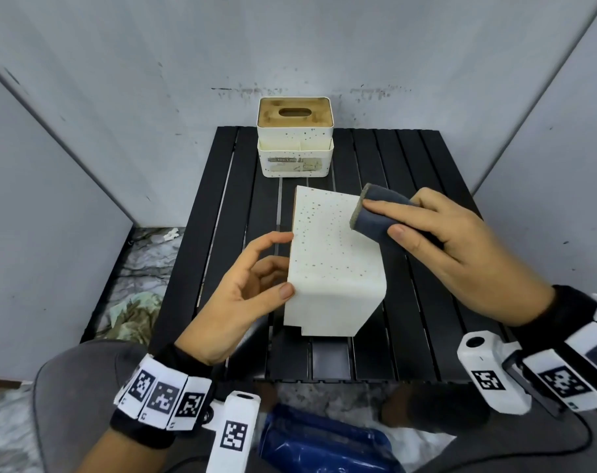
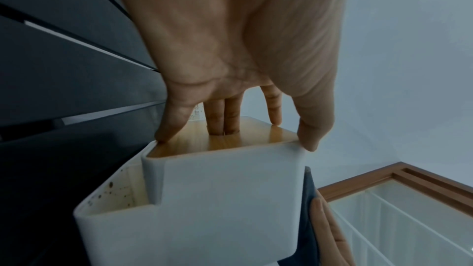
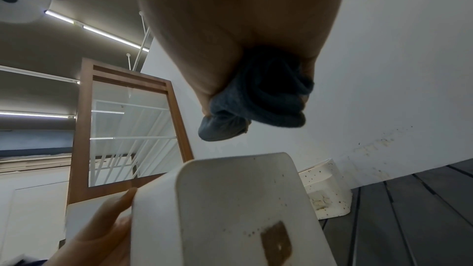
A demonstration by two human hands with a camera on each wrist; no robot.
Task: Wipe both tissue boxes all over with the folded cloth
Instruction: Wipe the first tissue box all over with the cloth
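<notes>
A white speckled tissue box (image 1: 334, 264) lies tipped on its side over the black slatted table (image 1: 426, 302), its wooden lid facing left. My left hand (image 1: 252, 288) holds it from the lid side; in the left wrist view two fingers (image 2: 225, 120) reach into the lid slot of the box (image 2: 217, 199) while the thumb hooks its edge. My right hand (image 1: 437, 240) grips the folded dark blue cloth (image 1: 375, 216) at the box's far right corner; the right wrist view shows the cloth (image 3: 258, 106) bunched in the palm above the box (image 3: 230, 209). The second tissue box (image 1: 295, 141) stands upright at the table's back.
Grey partition walls (image 1: 85, 131) close in the table on three sides. A crumpled cloth (image 1: 133, 315) lies on the marbled floor at the left. A blue bag (image 1: 324, 442) sits below the table's near edge.
</notes>
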